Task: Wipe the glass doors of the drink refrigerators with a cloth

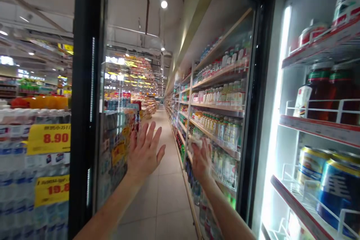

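A glass cooler door (86,45) with a black frame stands swung out in front of me, and the aisle shows through its pane. My left hand (146,148) is raised at the pane with its fingers spread and holds nothing; it looks flat against the glass. To its right, my right hand (201,159) is closed on a whitish cloth (198,142) at the glass. Motion blurs this hand a little, and part of the cloth is hidden behind the fingers.
On the right is the lit cooler, with cans (339,187) and dark bottles (345,90) behind wire rails. Packs of bottled water (17,172) with yellow price signs (49,138) stand at left. Beyond the glass are bottle shelves (219,103) and a tiled floor (165,195).
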The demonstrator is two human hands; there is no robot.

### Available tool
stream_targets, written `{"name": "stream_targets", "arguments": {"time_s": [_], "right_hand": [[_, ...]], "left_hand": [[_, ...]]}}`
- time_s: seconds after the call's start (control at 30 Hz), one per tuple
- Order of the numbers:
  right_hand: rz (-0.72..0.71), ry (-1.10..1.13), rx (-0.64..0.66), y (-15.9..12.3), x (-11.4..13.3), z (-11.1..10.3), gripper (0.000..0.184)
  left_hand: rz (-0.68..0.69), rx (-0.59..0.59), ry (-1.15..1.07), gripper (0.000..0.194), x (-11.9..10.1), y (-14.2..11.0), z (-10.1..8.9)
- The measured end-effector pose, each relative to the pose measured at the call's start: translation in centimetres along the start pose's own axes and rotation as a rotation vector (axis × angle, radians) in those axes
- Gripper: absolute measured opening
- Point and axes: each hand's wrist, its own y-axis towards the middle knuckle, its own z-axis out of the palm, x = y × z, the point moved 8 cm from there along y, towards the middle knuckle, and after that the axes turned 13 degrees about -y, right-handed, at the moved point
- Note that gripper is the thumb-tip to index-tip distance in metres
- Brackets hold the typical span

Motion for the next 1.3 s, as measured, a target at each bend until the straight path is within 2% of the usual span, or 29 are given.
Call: {"name": "stream_targets", "arguments": {"time_s": [0.1,0.13,0.17,0.2,0.23,0.27,0.4,0.43,0.47,0.5,0.53,0.6,0.67,0.7,0.73,0.77,0.83,0.93,0.97,1.0,1.03,1.07,1.17,1.2,1.23,1.27,1.3], "right_hand": [[0.385,-0.082,-0.104,1.0,-9.6,-1.4,0.049],[0.497,-0.097,-0.135,1.3,-11.8,-1.7,0.05],[0.572,-0.103,-0.152,1.6,-13.0,-1.8,0.05],[0.597,-0.097,-0.158,2.0,-12.9,-1.7,0.05],[0.565,-0.081,-0.154,2.5,-11.5,-1.5,0.049],[0.487,-0.057,-0.14,2.9,-9.0,-1.2,0.048],[-0.054,0.065,-0.044,3.0,4.2,0.2,0.047],[-0.154,0.077,-0.038,2.8,5.9,0.3,0.049],[-0.201,0.076,-0.05,2.7,6.2,0.2,0.05],[-0.194,0.061,-0.078,2.9,5.2,0.0,0.052],[-0.129,0.037,-0.111,3.4,2.8,-0.3,0.052],[0.119,-0.02,-0.166,5.1,-4.3,-0.9,0.053],[0.426,-0.064,-0.223,6.8,-11.2,-1.5,0.053],[0.536,-0.078,-0.248,7.6,-13.3,-1.7,0.053],[0.593,-0.083,-0.261,8.4,-14.1,-1.7,0.053],[0.591,-0.079,-0.259,9.1,-13.7,-1.6,0.053],[0.448,-0.05,-0.223,10.2,-9.5,-0.9,0.05],[0.037,-0.003,-0.146,10.5,-0.5,0.2,0.048],[-0.083,0.004,-0.118,10.3,1.4,0.4,0.048],[-0.159,0.004,-0.094,10.1,2.1,0.5,0.048],[-0.176,-0.005,-0.075,10.2,1.4,0.4,0.048],[-0.125,-0.022,-0.072,10.6,-0.5,0.2,0.048],[0.265,-0.087,-0.126,12.1,-10.0,-0.8,0.05],[0.374,-0.1,-0.148,12.5,-12.3,-1.1,0.051],[0.441,-0.102,-0.169,12.8,-13.5,-1.2,0.051],[0.449,-0.093,-0.189,13.1,-13.2,-1.2,0.051],[0.394,-0.075,-0.2,13.3,-11.5,-1.0,0.051]], "left_hand": [[0.003,-0.005,0.005,0.068,-0.1,-0.1,-0.1],[0.001,-0.008,0.006,0.068,-0.1,-0.1,-0.1],[-0.004,-0.009,0.007,0.069,-0.1,-0.1,-0.1],[-0.008,-0.008,0.01,0.069,-0.2,0.0,-0.1],[-0.009,-0.007,0.014,0.069,-0.2,0.0,-0.1],[-0.01,-0.007,0.018,0.069,-0.2,0.0,-0.1],[-0.005,-0.006,0.02,0.069,-0.1,0.0,-0.1],[-0.006,-0.01,0.017,0.069,-0.1,-0.1,-0.1],[-0.008,-0.014,0.014,0.069,0.0,-0.1,-0.2],[-0.007,-0.018,0.012,0.069,0.0,-0.1,-0.2],[-0.006,-0.021,0.012,0.069,0.0,-0.1,-0.2],[-0.002,-0.025,0.016,0.067,-0.1,-0.1,-0.3],[-0.004,-0.023,0.019,0.066,-0.2,0.0,-0.4],[-0.004,-0.023,0.017,0.066,-0.2,0.0,-0.4],[-0.003,-0.027,0.015,0.067,-0.2,0.0,-0.4],[-0.002,-0.031,0.011,0.067,-0.3,0.0,-0.5],[-0.001,-0.038,0.005,0.068,-0.2,0.0,-0.5],[0.001,-0.038,-0.002,0.068,0.1,-0.1,-0.3],[0.001,-0.035,-0.004,0.067,0.2,-0.2,-0.2],[0.002,-0.035,-0.006,0.067,0.2,-0.2,-0.2],[0.003,-0.035,-0.006,0.067,0.3,-0.2,-0.2],[0.003,-0.036,-0.004,0.067,0.3,-0.2,-0.2],[0.004,-0.035,0.004,0.066,0.2,-0.2,-0.2],[0.0,-0.033,0.007,0.066,0.2,-0.2,-0.2],[-0.004,-0.03,0.009,0.067,0.2,-0.2,-0.2],[-0.008,-0.028,0.009,0.067,0.2,-0.1,-0.1],[-0.01,-0.029,0.006,0.067,0.2,-0.1,-0.1]]}}
